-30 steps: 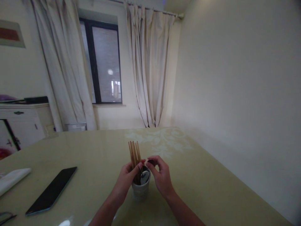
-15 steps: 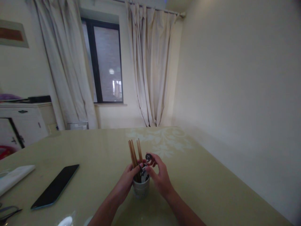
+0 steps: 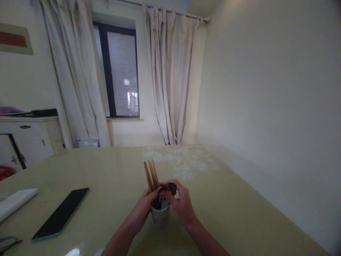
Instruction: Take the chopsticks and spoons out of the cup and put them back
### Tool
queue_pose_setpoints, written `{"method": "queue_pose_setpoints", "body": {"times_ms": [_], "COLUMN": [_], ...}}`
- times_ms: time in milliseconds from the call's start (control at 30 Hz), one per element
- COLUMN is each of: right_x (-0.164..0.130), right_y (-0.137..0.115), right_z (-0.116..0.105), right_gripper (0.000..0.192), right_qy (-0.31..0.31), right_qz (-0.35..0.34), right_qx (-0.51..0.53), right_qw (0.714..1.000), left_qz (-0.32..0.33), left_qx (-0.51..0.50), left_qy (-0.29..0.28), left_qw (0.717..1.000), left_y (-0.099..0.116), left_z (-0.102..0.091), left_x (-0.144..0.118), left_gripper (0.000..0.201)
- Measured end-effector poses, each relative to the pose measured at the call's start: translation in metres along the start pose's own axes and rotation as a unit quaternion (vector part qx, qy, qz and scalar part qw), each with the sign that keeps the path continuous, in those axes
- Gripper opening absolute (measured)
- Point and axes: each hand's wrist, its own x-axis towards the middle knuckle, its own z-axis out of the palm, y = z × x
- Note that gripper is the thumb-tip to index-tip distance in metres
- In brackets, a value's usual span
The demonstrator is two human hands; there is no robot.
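A pale cup [image 3: 160, 215] stands on the table close in front of me, with several wooden chopsticks [image 3: 151, 175] rising from it and leaning a little left. My left hand [image 3: 145, 205] wraps round the chopsticks from the left, thumb across them just above the rim. On the other side, my right hand [image 3: 183, 203] pinches a spoon [image 3: 172, 186] whose dark, shiny round end shows beside its fingers. Another dark round end lies between the two thumbs. The lower parts of these pieces are hidden by the fingers and the cup.
Left on the table [image 3: 106, 177] lie a black tablet-like slab [image 3: 62, 213], a white flat object [image 3: 17, 202] and scissors-like handles [image 3: 9, 243]. A shiny white item [image 3: 73, 252] shows at the bottom edge. The wall [image 3: 279, 124] runs along the table's right side.
The spoon's round end has come lower and a little right, nearer the cup. The chopsticks are bunched closer together and lean further left. Both hands stay at the cup.
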Motion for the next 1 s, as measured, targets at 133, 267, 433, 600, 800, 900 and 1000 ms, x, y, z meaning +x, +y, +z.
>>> {"method": "queue_pose_setpoints", "body": {"times_ms": [133,267,433,600,800,900,1000], "right_x": [0.000,-0.001,0.000,0.003,0.004,0.005,0.005], "right_y": [0.000,0.003,0.005,0.003,0.006,0.008,0.007], "right_z": [0.000,0.001,0.002,0.002,0.001,0.000,-0.002], "right_gripper": [0.029,0.029,0.028,0.029,0.031,0.032,0.034], "right_qy": [0.012,0.014,0.011,0.008,0.000,-0.006,-0.009], "right_qz": [0.003,0.000,0.014,0.043,0.051,0.049,0.046], "right_qx": [0.001,-0.013,0.001,0.024,0.051,0.057,0.047], "right_qw": [1.000,1.000,1.000,0.999,0.997,0.997,0.998], "left_qz": [0.003,0.010,0.015,0.021,0.061,0.105,0.133], "left_qx": [0.010,0.027,0.051,0.043,0.005,0.002,0.041], "left_qy": [-0.015,-0.034,-0.059,-0.070,0.016,0.040,0.058], "left_qw": [1.000,0.999,0.997,0.996,0.998,0.994,0.989], "left_y": [0.000,0.000,0.002,0.001,-0.008,-0.011,-0.008], "left_z": [-0.002,-0.004,-0.005,-0.004,-0.001,0.001,0.002], "left_x": [0.000,0.002,0.003,0.003,0.013,0.014,0.010], "left_gripper": [0.046,0.043,0.038,0.042,0.075,0.072,0.065]}}
